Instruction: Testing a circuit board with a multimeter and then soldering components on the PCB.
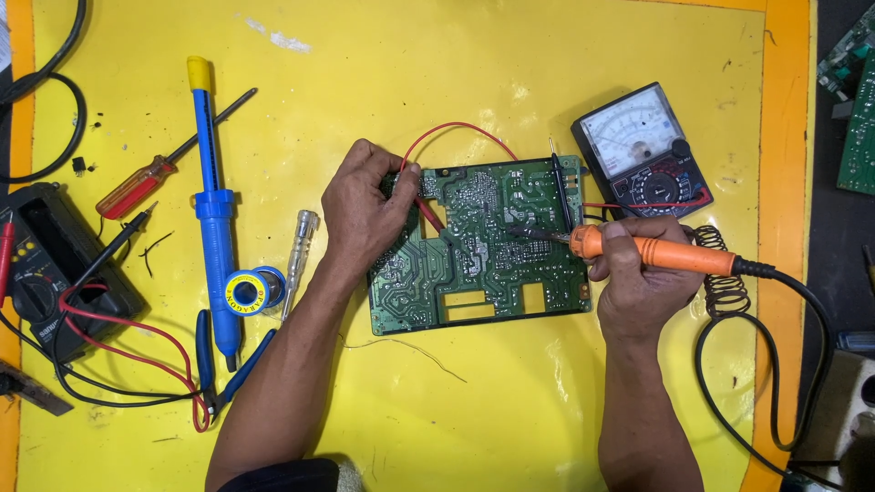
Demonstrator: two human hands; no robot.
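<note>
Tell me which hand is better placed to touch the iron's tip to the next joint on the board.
Right. The right hand already grips the orange soldering iron, its tip resting over the green circuit board. The left hand is busy pinching the red probe at the board's left edge.

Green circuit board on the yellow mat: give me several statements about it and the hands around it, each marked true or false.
1. The right hand holds an orange-handled soldering iron with its tip on the green circuit board. True.
2. The left hand rests on the board's right edge. False: it grips the left edge, by a red wire.
3. The blue desoldering pump lies on the board. False: it lies on the yellow mat, left of the board.
4. An analog multimeter with a white dial sits at the board's upper right. True.
</note>
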